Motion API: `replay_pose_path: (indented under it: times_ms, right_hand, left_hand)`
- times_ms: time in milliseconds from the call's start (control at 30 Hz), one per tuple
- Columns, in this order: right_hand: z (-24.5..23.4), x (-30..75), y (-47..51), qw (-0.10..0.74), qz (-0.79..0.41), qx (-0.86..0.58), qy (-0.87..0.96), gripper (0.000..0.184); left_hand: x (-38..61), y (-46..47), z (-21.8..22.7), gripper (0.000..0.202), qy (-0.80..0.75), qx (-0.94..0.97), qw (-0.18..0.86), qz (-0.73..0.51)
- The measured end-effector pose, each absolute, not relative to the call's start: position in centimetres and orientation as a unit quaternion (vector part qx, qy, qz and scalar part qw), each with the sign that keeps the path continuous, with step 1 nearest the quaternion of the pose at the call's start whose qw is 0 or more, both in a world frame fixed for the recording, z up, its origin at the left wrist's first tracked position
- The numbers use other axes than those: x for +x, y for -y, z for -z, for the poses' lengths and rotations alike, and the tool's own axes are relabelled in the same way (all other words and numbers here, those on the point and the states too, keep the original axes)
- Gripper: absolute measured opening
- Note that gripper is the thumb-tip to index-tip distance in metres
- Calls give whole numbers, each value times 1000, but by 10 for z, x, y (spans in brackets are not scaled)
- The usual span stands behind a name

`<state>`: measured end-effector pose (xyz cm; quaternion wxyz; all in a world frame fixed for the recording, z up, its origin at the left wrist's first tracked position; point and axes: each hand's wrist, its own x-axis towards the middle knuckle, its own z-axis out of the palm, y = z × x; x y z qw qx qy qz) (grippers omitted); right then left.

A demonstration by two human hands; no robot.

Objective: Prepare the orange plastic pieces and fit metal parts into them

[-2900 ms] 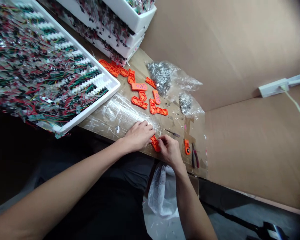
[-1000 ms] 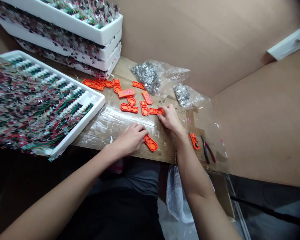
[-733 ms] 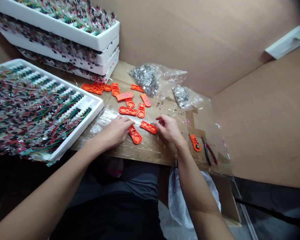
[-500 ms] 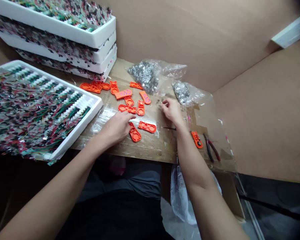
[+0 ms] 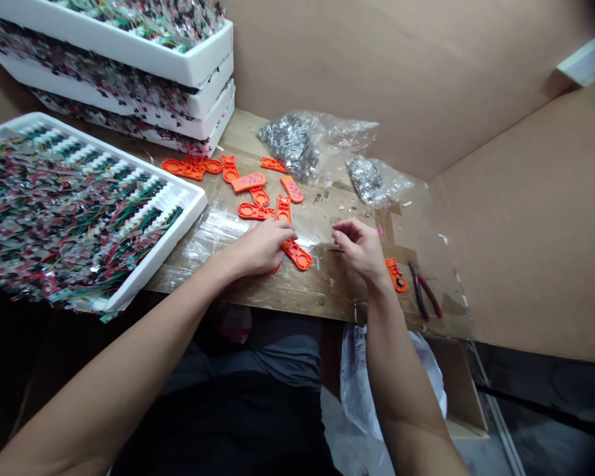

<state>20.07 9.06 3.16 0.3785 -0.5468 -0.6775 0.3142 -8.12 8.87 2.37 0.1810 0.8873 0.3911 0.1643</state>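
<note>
My left hand (image 5: 265,246) is closed at the upper end of an orange plastic casing half (image 5: 298,256), which lies slanted on the table. Another orange casing half is mostly hidden under that hand. Just beyond the knuckles are more orange casing halves (image 5: 255,211), with ribs and a round recess. My right hand (image 5: 361,250) is held over the table with thumb and fingers pinched together; what they hold, if anything, is too small to make out. A thin dark tool tip (image 5: 334,249) shows by its fingertips. Small metal bits (image 5: 322,196) lie beyond it.
Clear bags of small metal parts (image 5: 290,142) (image 5: 365,178) lie at the back. Pliers (image 5: 425,291) and an orange casing half with a black part (image 5: 396,275) are at right. White foam trays of wired parts (image 5: 193,201) stand at left, several stacked behind.
My left hand has moved right onto the orange casing half, which has turned from nearly level to slanted. My right hand has drawn back toward me from the small metal bits, fingers pinched.
</note>
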Motion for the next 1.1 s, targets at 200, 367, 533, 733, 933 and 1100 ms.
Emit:
replay_pose_path:
  times_ms: [200, 367, 533, 733, 933, 1100]
  right_hand:
    - [-21, 205, -28, 392, -362, -590, 606, 22]
    - [-14, 202, -12, 350, -307, -592, 658, 21]
    - [-14, 187, 5, 291, -289, -581, 703, 20]
    - [-5, 156, 13, 270, -192, -568, 754, 22]
    - [-4, 136, 10, 234, -141, -561, 782, 26]
    - [-1, 129, 10, 221, -118, -560, 789, 19]
  left_hand:
    - [-73, -72, -29, 31, -462, 853, 141, -198]
    - [-45, -42, -28, 63, -522, 830, 55, -188]
    - [-49, -40, -19, 40, -477, 854, 76, -192]
    - [-78, -45, -11, 48, -417, 877, 146, -187]
    - [-104, -53, -3, 63, -398, 871, 189, -219]
    - [-124, -56, -6, 56, -436, 815, 203, -323]
